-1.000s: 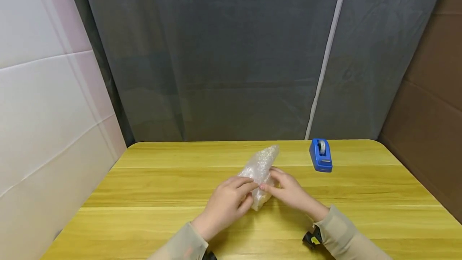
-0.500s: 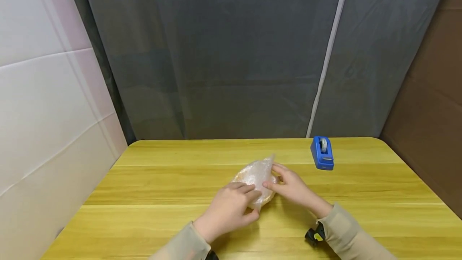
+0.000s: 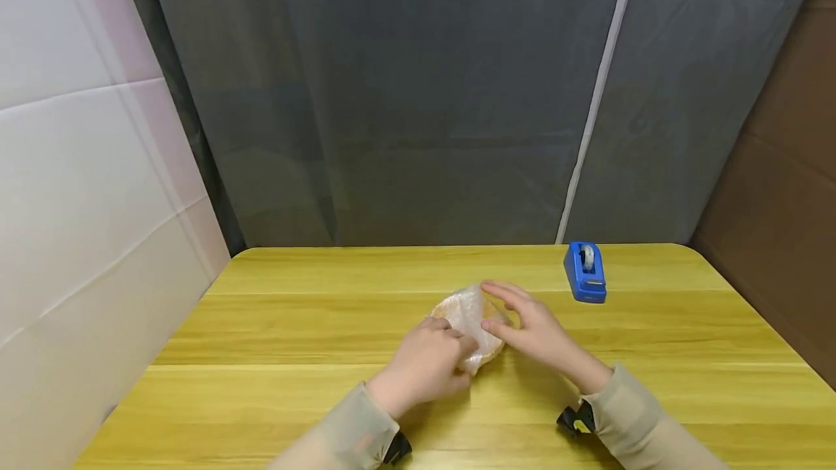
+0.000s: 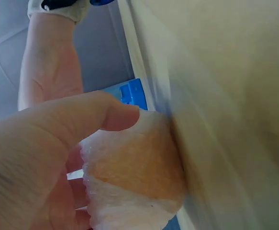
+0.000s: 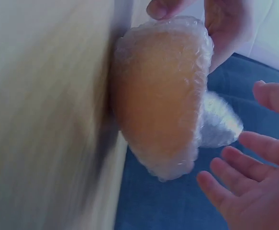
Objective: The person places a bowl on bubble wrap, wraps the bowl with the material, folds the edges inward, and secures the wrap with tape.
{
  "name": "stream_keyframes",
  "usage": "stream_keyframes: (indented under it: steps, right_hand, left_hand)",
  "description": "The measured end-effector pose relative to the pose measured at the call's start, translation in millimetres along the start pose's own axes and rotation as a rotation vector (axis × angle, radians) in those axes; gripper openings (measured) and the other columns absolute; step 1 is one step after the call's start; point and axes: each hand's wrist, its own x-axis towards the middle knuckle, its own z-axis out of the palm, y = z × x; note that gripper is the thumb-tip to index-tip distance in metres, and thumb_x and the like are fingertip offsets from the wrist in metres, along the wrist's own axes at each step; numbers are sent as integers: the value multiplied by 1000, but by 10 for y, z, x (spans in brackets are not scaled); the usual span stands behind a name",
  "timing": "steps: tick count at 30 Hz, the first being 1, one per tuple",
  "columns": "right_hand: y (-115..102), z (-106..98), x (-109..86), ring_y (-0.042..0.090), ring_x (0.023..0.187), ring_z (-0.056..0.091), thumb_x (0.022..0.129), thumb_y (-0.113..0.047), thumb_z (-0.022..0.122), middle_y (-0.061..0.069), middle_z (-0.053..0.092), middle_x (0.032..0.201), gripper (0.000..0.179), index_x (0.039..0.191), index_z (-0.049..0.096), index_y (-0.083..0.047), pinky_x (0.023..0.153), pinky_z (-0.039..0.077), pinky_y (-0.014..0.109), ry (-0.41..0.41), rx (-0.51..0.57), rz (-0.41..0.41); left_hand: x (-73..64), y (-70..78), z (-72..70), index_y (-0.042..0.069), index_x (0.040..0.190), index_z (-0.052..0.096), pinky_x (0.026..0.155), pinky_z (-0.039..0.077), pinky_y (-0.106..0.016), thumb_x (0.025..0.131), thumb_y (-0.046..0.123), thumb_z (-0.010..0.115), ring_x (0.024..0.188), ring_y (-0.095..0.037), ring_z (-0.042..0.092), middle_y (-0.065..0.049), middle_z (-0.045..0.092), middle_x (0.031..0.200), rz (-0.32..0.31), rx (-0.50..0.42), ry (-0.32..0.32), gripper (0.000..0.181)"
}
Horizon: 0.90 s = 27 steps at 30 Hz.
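Observation:
A rounded, bowl-shaped orange thing in bubble wrap (image 3: 469,310) sits low on the wooden table (image 3: 313,325). Its orange body (image 5: 153,96) shows through the clear wrap in the right wrist view. My left hand (image 3: 427,361) holds the bundle from the near left, fingers curled over its top and thumb against its side. A loose flap of wrap (image 5: 220,124) stands up from the top. Spread and slightly bent, the fingers of my right hand (image 3: 538,328) are at the bundle's right side, with one fingertip right at the flap.
A blue tape dispenser (image 3: 585,272) with a roll of tape stands at the back right of the table. Dark cloth (image 3: 418,107) hangs behind, a white panel (image 3: 85,201) stands on the left and a brown one (image 3: 784,165) on the right.
The raised wrap has been folded down over the orange thing, so the bundle looks lower and rounder. My left fingers have curled onto its top; my right fingers have loosened and spread.

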Motion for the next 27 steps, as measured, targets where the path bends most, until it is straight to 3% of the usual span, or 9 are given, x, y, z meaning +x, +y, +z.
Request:
stream_keyframes:
  steps: [4,7,11,14,22,27]
  right_hand:
    - [-83,-13,9,32,130,46,89,-20,71,12,49,142,52,136,55,-5,103,39,51,-7,-116,-119]
    - [-117,-20,-3,32,129,47,90,-29,69,11,49,143,54,136,55,-5,103,39,50,-88,-230,-153]
    - [-116,-8,-42,30,131,45,88,-49,66,11,46,146,72,142,49,-4,107,32,57,-231,-363,-145]
    - [-92,10,-72,28,135,40,84,-58,64,11,43,148,84,144,45,-3,109,23,61,-301,-406,-124]
    - [-60,37,-100,26,139,34,76,-63,69,9,39,151,93,144,45,-4,109,15,66,-380,-485,-78]
    - [-70,76,-82,25,138,37,73,-65,70,8,44,148,92,141,51,-5,106,15,71,-397,-535,-69]
  left_hand:
    - [22,-18,-9,21,97,72,85,49,-33,76,34,74,84,-14,61,10,71,88,-28,-5,-61,25]
    - [18,-24,-14,21,105,73,91,48,-35,77,35,73,91,-16,63,8,71,98,-28,-11,-75,31]
    - [10,-22,-13,22,104,73,92,48,-36,79,37,72,94,-16,63,8,71,102,-4,8,-71,29]
    - [8,-8,-11,22,103,72,94,48,-36,81,42,71,96,-17,63,7,71,103,10,28,-76,29]
    - [8,3,-15,22,98,71,92,47,-34,78,37,73,96,-16,61,5,68,103,15,30,-66,25]
    - [2,-15,-18,22,88,68,101,43,-38,78,34,74,108,-18,57,-1,60,114,7,-27,-47,17]
